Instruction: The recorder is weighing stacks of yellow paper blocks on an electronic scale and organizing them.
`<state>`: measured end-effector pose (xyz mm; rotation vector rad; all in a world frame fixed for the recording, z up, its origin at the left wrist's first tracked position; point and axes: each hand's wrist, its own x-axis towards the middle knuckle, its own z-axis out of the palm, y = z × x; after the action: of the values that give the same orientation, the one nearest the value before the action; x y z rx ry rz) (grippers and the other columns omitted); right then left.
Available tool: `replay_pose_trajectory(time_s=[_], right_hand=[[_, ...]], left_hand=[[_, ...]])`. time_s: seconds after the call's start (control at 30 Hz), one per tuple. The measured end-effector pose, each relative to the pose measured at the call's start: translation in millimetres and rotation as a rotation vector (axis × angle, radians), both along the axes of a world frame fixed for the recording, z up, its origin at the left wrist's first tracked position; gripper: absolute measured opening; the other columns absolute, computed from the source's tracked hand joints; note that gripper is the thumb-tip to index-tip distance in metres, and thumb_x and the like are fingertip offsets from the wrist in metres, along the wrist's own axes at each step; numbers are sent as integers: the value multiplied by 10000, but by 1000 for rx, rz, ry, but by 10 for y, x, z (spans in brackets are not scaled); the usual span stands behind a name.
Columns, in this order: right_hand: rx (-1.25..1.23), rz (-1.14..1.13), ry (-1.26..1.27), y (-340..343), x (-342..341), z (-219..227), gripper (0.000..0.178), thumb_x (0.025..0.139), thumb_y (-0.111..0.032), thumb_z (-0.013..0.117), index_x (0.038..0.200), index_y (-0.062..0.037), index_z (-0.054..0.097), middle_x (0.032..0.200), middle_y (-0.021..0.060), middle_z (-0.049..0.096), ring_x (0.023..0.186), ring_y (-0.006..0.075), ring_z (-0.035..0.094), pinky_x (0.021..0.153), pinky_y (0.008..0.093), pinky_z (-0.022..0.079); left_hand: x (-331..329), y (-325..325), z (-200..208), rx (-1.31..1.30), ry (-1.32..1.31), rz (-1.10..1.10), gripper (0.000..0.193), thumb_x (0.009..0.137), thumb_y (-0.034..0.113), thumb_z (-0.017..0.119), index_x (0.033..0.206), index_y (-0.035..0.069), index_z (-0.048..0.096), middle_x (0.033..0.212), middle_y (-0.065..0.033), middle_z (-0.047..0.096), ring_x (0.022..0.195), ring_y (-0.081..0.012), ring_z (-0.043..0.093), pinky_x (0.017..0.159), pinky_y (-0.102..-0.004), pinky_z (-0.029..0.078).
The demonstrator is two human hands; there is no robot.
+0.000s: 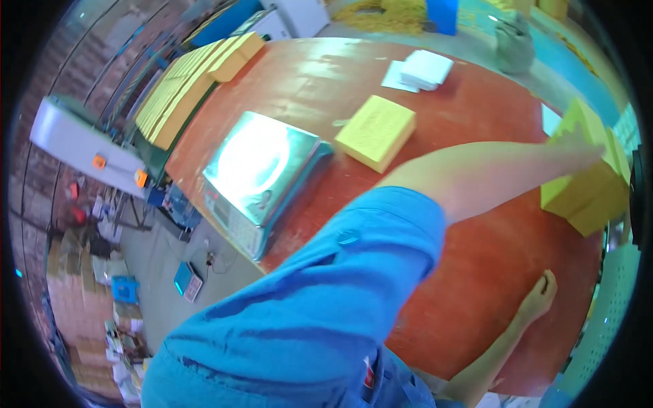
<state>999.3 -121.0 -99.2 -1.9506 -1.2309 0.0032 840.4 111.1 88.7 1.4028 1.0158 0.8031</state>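
My left arm, in a blue sleeve, stretches across the table to the right. My left hand (578, 148), slightly blurred, lies against the yellow boxes (578, 194) standing together at the table's right edge. Its fingers look spread over them, and I see no firm grip. Low on the right, my right hand (541, 296) is over the red table (490, 272), fingers curled in, with nothing visible in them. A single yellow box (377, 132) lies on the table beyond my left forearm. Left of it stands a scale (262, 166) with a shiny metal plate.
White sheets or cards (420, 70) lie near the far edge. A long row of yellow boxes (197, 85) stands at the far left, beside a pale machine (88, 146). On the floor are a small scale (188, 281) and a blue bin (443, 16). A perforated green panel (605, 319) stands at the right.
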Motion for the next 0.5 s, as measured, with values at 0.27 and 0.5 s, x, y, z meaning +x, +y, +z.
replay_pose_trajectory(time_s=[0.27, 0.5], right_hand=[[-134, 45, -148, 108, 110, -241, 259, 958, -105, 488, 1143, 9, 630, 1229, 118, 605, 1132, 242, 574, 987, 335, 442], [291, 518, 307, 303, -3291, 1456, 329, 975, -64, 434, 1279, 25, 524, 1289, 127, 564, 1140, 225, 563, 972, 348, 442]], left_hand=[[-4177, -871, 126, 1011, 634, 207, 730, 743, 357, 721, 1369, 98, 449, 1390, -201, 431, 1312, -366, 378, 1066, -431, 361], [-8583, -1967, -14, 160, 634, 744, 838, 762, 482, 727, 1372, -21, 448, 1377, -194, 493, 1261, -271, 484, 1044, -374, 392]])
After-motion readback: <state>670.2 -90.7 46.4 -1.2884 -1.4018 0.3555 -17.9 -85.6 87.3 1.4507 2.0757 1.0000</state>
